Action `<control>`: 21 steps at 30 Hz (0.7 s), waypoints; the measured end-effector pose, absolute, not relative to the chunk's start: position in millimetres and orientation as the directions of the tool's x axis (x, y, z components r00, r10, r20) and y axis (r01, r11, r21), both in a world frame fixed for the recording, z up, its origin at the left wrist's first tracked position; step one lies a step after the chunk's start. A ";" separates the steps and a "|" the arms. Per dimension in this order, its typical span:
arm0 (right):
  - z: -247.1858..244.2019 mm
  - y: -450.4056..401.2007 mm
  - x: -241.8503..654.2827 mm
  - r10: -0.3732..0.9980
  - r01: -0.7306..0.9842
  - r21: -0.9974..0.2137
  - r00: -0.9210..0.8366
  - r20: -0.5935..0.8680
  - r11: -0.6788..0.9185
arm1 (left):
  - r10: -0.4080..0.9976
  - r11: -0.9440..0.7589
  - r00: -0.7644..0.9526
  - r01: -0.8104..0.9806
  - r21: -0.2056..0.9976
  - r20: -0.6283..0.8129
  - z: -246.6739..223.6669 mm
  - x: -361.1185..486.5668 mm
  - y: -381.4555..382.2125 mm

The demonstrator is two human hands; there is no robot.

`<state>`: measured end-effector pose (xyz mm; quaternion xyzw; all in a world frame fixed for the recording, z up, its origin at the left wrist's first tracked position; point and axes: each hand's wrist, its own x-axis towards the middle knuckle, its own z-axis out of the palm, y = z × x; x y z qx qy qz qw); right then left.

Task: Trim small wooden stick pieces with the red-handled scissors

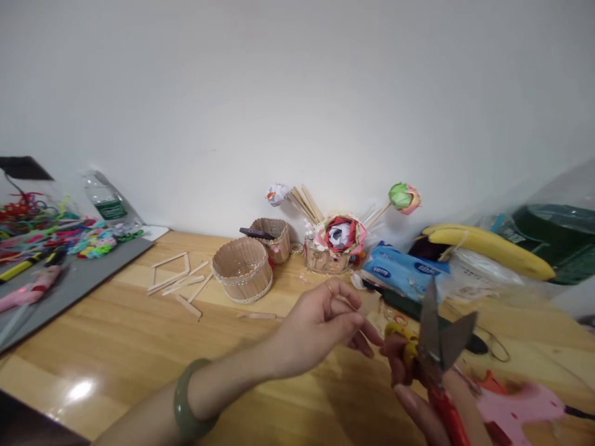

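My left hand [320,322], with a green bangle [188,396] on its wrist, hangs over the middle of the table. Its fingers are loosely bent and apart, with nothing visible in them, and the tips come close to my right hand. My right hand [421,402] grips a pair of scissors [439,344], blades spread and pointing up. A red handle runs down across the palm; a yellow loop sits at the fingers, probably the other handle. Just beyond stands a basket of craft sticks [328,259] bearing a paper flower [341,235].
Two round stick baskets, the nearer basket [242,272] in front, stand left of centre. Loose craft sticks [181,282] lie beside them. A pink glue gun [515,402] is close to my right hand. Behind are a wipes packet [402,269] and a banana [493,248]; a grey mat [93,279] lies left.
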<state>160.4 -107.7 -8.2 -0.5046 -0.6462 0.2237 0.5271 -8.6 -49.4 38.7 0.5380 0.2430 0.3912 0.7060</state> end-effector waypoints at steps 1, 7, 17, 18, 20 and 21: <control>-7.3 -109.2 158.7 0.898 0.425 -0.827 0.065 0.434 0.369 | 0.812 0.132 0.577 -0.320 0.938 0.083 40.3 -7.5 -54.3; 5.2 -104.7 158.5 0.956 0.312 -0.905 -0.142 0.255 0.288 | 0.814 0.116 0.572 -0.334 0.935 0.103 37.9 -1.9 -64.4; 5.0 -104.1 152.7 0.938 0.277 -0.906 -0.232 0.259 0.319 | 0.818 0.101 0.574 -0.229 0.968 0.051 32.5 1.6 -68.7; 4.4 -105.1 151.6 0.936 0.283 -0.902 -0.225 0.269 0.327 | 0.818 0.099 0.573 -0.228 0.969 0.051 32.5 1.9 -69.4; 1.8 -106.7 147.4 0.936 0.301 -0.891 -0.199 0.290 0.340 | 0.821 0.106 0.570 -0.229 0.968 0.045 32.5 2.6 -70.4; -0.1 -107.3 144.3 0.937 0.316 -0.884 -0.178 0.300 0.343 | 0.821 0.112 0.569 -0.231 0.966 0.041 32.4 2.9 -70.6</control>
